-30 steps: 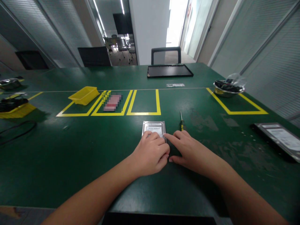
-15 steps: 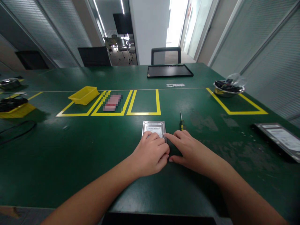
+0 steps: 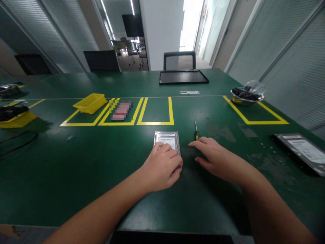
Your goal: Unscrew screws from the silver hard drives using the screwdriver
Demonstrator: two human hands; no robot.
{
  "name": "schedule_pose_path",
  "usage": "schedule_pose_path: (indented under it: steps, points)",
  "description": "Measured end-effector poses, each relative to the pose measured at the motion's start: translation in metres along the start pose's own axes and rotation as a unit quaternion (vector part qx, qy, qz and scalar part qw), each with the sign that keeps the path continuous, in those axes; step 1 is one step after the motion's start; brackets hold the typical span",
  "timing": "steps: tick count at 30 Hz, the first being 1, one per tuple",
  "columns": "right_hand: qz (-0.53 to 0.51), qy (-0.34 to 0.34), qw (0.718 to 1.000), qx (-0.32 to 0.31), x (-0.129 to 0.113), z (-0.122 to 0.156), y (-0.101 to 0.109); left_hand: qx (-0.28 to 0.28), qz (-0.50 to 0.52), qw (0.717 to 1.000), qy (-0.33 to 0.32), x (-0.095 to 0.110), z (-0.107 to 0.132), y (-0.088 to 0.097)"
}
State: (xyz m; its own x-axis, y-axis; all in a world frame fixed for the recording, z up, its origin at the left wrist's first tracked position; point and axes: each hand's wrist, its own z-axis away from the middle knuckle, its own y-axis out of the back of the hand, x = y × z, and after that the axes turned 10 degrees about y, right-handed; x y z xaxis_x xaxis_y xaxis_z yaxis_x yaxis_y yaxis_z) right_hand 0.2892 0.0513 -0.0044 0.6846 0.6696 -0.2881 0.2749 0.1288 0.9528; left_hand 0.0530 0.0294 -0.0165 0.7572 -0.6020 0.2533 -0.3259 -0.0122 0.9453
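Note:
A silver hard drive [image 3: 166,137] with a white label lies on the green table in front of me. My left hand [image 3: 165,166] is closed over its near part, fingers curled on the top and edge, hiding about half of it. To the right, my right hand [image 3: 212,156] hovers apart from the drive, thumb and forefinger spread and nothing between them. Just beyond its fingers lies a screwdriver [image 3: 196,131] with a yellow and black handle and its shaft pointing away; the handle's near end is hidden by the hand.
Another hard drive [image 3: 302,150] lies at the right. A metal bowl [image 3: 247,100] of dark parts stands behind it. A yellow tray [image 3: 91,103] and a pixelated pinkish object [image 3: 122,111] sit in taped areas at left. A black framed panel [image 3: 184,77] lies far back.
My right hand has moved right, away from the hard drive's edge and closer to the screwdriver. The left hand stays on the drive.

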Motion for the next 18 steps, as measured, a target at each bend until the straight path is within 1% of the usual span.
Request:
schedule_pose_path:
  steps: [2,5,7,9,11,15,18]
  points:
    - [0.015,-0.041,0.999,0.014,0.004,-0.003,0.001,-0.001,0.000,1.000,-0.001,-0.001,0.000,0.000]
    - [0.085,-0.125,0.988,0.040,0.004,-0.010,0.001,-0.003,0.001,1.000,-0.003,-0.001,0.000,0.002]
    - [0.135,-0.171,0.975,0.042,0.003,-0.013,0.000,-0.003,0.000,1.000,-0.005,-0.001,0.000,0.003]
    - [0.165,-0.198,0.966,0.034,0.002,-0.016,-0.002,-0.002,0.000,1.000,-0.006,-0.002,0.001,0.004]
    - [0.181,-0.211,0.960,0.023,0.002,-0.018,-0.004,0.000,-0.002,1.000,-0.010,-0.002,0.001,0.005]
    - [0.188,-0.203,0.961,0.004,0.004,-0.021,-0.011,0.003,-0.019,1.000,-0.019,-0.003,-0.001,0.010]
    - [0.187,-0.194,0.963,0.000,0.005,-0.022,-0.015,-0.016,-0.039,0.999,-0.028,-0.001,-0.002,0.016]
